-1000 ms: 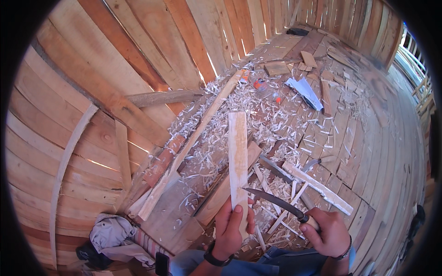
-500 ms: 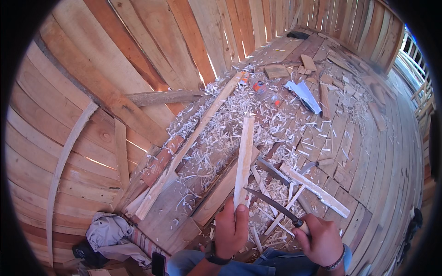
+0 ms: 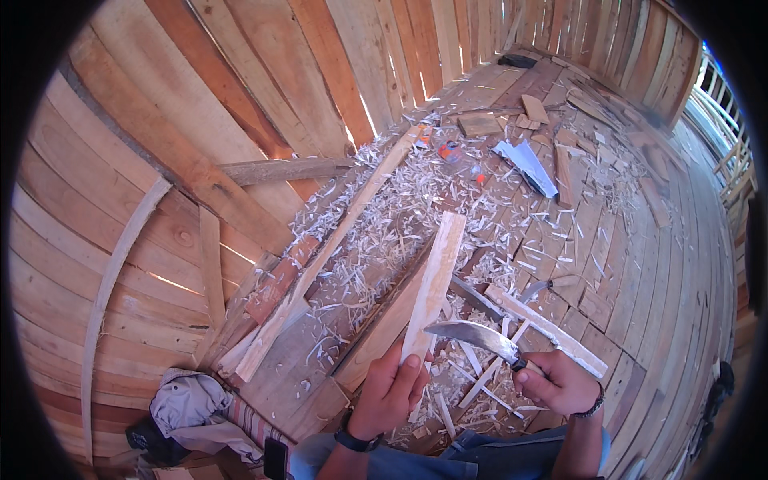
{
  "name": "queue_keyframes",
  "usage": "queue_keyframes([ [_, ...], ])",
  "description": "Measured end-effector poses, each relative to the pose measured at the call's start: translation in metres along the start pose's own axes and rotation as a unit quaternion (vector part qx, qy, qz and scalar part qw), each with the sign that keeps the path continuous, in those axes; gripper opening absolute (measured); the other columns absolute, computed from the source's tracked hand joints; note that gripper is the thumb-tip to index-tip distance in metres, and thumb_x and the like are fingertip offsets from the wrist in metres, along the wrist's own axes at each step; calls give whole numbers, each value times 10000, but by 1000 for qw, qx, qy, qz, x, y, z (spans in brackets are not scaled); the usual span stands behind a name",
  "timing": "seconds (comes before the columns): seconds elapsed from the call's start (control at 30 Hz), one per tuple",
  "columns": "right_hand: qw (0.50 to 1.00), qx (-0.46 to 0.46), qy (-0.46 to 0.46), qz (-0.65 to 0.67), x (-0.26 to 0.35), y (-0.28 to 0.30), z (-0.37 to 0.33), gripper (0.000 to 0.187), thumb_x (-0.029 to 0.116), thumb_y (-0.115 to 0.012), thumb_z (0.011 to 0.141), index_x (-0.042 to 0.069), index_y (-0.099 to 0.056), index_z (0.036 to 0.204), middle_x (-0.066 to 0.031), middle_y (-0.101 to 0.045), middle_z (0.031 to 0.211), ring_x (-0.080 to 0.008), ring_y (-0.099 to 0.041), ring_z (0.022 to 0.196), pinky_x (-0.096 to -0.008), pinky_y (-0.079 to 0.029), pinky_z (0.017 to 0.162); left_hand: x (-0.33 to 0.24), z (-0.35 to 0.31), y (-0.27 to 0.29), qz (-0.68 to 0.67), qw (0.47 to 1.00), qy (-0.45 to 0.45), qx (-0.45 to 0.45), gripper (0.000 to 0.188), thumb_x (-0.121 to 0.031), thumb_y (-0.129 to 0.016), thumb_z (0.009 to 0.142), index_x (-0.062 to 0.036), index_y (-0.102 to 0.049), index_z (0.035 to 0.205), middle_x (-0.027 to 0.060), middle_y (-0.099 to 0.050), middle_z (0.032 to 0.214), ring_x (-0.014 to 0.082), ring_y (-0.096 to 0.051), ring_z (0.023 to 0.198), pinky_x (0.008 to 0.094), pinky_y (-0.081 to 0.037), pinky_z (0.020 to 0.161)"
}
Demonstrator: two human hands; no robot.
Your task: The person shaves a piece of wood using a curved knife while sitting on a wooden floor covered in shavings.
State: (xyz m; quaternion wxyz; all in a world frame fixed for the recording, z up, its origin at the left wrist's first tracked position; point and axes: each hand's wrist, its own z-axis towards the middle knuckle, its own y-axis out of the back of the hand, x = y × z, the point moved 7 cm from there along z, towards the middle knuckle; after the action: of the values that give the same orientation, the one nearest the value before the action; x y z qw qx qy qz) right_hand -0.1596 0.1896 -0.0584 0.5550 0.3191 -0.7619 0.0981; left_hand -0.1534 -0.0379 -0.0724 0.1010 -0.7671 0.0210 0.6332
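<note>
My left hand (image 3: 390, 394) grips the near end of a pale wooden slat (image 3: 436, 280) that points away from me over the floor. My right hand (image 3: 560, 382) holds the handle of a curved-bladed knife (image 3: 472, 336). The blade reaches left and its tip lies against the slat's right edge, just above my left fingers. A dark watch sits on my left wrist and a band on my right.
Wood shavings (image 3: 376, 232) cover the plank floor. A long batten (image 3: 336, 240) runs diagonally, with offcuts (image 3: 544, 324) near my right hand. A bundled cloth (image 3: 188, 404) lies at lower left, a white sheet (image 3: 528, 164) farther off, and curved plank walls (image 3: 200, 120) rise at left.
The slat has turned from edge-on back to showing its broad face. The knife has come up from the right until its blade meets the slat near my left fingers.
</note>
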Motion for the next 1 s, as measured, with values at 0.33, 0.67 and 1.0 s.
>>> queue_keyframes([
  [0.33, 998, 53, -11, 45, -10, 0, 2, 367, 315, -548, 978, 9, -580, 779, -33, -534, 568, -110, -477, 527, -309, -387, 501, 5, -2, -15, -97, 988, 66, 103, 284, -222, -361, 1039, 19, -510, 1052, 39, -486, 620, 87, -424, 459, 222, -359, 428],
  [0.67, 984, -90, 15, -155, 27, 11, -19, 306, 305, -605, 924, 22, -599, 809, -125, -509, 519, -292, -542, 465, -361, -409, 485, 2, 1, -5, -85, 996, 14, -21, 285, -226, -345, 1040, 12, -499, 1072, 53, -516, 644, 92, -457, 462, 234, -398, 446],
  [1.0, 979, -107, 11, -173, 37, -1, -20, 289, 296, -617, 910, 20, -591, 825, -156, -544, 546, -370, -587, 532, -412, -448, 520, 2, 2, -5, -59, 997, -34, -48, 272, -222, -373, 1035, 9, -507, 1086, 20, -503, 639, 58, -448, 474, 212, -376, 450],
])
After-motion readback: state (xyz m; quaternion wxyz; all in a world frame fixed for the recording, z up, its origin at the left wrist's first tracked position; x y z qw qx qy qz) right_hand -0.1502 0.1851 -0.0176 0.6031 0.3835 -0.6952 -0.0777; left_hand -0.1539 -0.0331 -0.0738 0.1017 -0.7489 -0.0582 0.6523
